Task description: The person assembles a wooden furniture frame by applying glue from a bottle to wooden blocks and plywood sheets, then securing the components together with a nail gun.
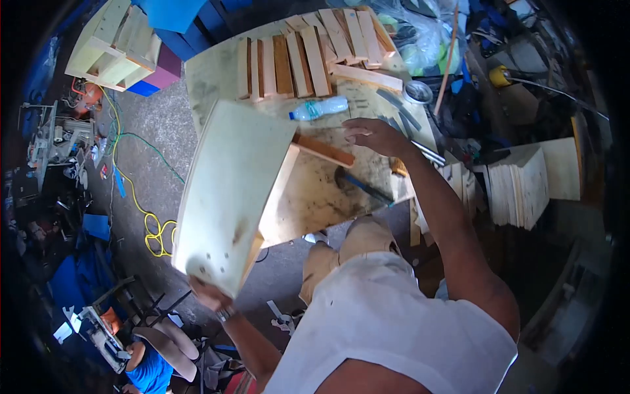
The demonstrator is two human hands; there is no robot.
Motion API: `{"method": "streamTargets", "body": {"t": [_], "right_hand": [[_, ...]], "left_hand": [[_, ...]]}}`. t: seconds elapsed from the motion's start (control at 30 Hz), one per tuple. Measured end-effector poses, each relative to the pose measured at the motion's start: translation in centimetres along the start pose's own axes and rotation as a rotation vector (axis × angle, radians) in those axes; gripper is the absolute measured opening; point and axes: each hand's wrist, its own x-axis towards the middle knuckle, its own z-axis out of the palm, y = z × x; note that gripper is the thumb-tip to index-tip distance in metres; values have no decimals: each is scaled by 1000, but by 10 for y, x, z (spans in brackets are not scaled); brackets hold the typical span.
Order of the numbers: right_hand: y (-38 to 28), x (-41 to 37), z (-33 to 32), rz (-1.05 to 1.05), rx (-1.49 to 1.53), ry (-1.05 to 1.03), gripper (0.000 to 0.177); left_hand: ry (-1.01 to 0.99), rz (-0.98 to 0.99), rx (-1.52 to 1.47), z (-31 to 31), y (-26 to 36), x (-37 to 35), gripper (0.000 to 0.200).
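A pale plywood panel (pixel 230 177) with wooden strips along its underside is tilted up at the left of the worktable (pixel 308 213). My left hand (pixel 211 295) grips its near lower corner; the fingertips are partly hidden by the panel. One wooden strip (pixel 325 151) juts out from the panel toward the right. Over the table, my right hand (pixel 375 136) is empty, its fingers stretched out, apart from the strip. Below it lies what looks like a hammer (pixel 369 189) with a blue handle. A clear plastic bottle (pixel 319 108) rests on its side just beyond.
Several wooden blocks (pixel 282 65) line the table's far side, near a round tin (pixel 418 92). Stacked plywood pieces (pixel 518 187) stand at the right. A yellow cord (pixel 134 197) runs over the floor at the left. Another person in a blue shirt (pixel 152 370) is at the lower left.
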Motion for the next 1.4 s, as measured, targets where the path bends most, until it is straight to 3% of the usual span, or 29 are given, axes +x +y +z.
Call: {"method": "streamTargets", "body": {"t": [0.03, 0.07, 0.13, 0.2, 0.23, 0.3, 0.33, 0.4, 0.47, 0.53, 0.6, 0.63, 0.67, 0.73, 0.83, 0.87, 0.9, 0.97, 1.0, 1.03, 1.13, 1.23, 1.3, 1.33, 1.37, 1.4], "right_hand": [[18, 23, -9, 30, -280, 93, 54], [42, 48, -13, 58, -555, 175, 54], [87, 111, -9, -5, -645, 125, 65], [95, 165, 14, -19, -726, 61, 71], [106, 187, 29, -120, -851, 99, 77], [121, 224, 49, -127, -949, 125, 77], [128, 236, 59, -128, -1001, 136, 77], [148, 253, 73, -87, -1018, 194, 75], [169, 255, 70, -90, -1066, 252, 73], [170, 242, 63, -101, -947, 278, 62], [170, 228, 53, -106, -882, 268, 59], [180, 224, 51, -103, -916, 283, 59], [193, 215, 41, -78, -802, 295, 55], [200, 189, 25, -33, -560, 324, 49], [178, 127, -33, 102, 80, 303, 52], [174, 100, -48, 109, 238, 332, 52], [176, 73, -58, 111, 397, 363, 52], [199, 20, -63, 147, 530, 463, 50], [211, -8, -57, 305, 527, 514, 49], [228, -37, -53, 458, 512, 567, 48], [316, -146, 9, 379, 919, 660, 56], [289, -231, 19, 632, 865, 690, 62], [285, -264, 20, 804, 732, 668, 63], [253, -267, 2, 807, 745, 636, 64], [249, -273, -1, 784, 751, 636, 66], [246, -278, -4, 761, 758, 637, 67]], "left_hand": [[-25, -360, -568, 7, -3, -9, 41], [43, -451, -578, 7, 3, -24, 42], [239, -620, -605, 13, 60, -47, 49], [251, -678, -709, 18, 52, -55, 53], [160, -582, -422, 12, 39, -54, 53], [251, -519, -168, 7, 21, -45, 51], [262, -386, -23, 1, 20, -44, 49], [330, -136, 303, -8, 61, -33, 45], [461, 34, 154, -8, 90, -20, 45], [407, 262, 153, 0, 179, 0, 48], [195, 603, 16, 19, 256, 29, 52], [112, 595, -96, 34, 294, 40, 48], [31, 592, -211, 52, 331, 52, 45], [-178, 904, -81, 79, 383, 95, 37], [-577, 760, -227, 174, 477, 137, 34], [-633, 695, -248, 221, 497, 147, 38], [-677, 759, -159, 265, 516, 159, 44], [-632, 664, 45, 368, 525, 173, 55], [-578, 628, 148, 407, 529, 166, 59], [-580, 469, 140, 448, 524, 152, 66], [-548, 143, 138, 531, 505, 97, 88], [-599, 85, 238, 593, 482, 86, 96], [-508, 139, 298, 602, 485, 77, 94], [-442, 115, 308, 600, 495, 68, 100], [-414, 162, 463, 619, 482, 75, 94], [-375, 177, 404, 641, 464, 87, 87]]}}
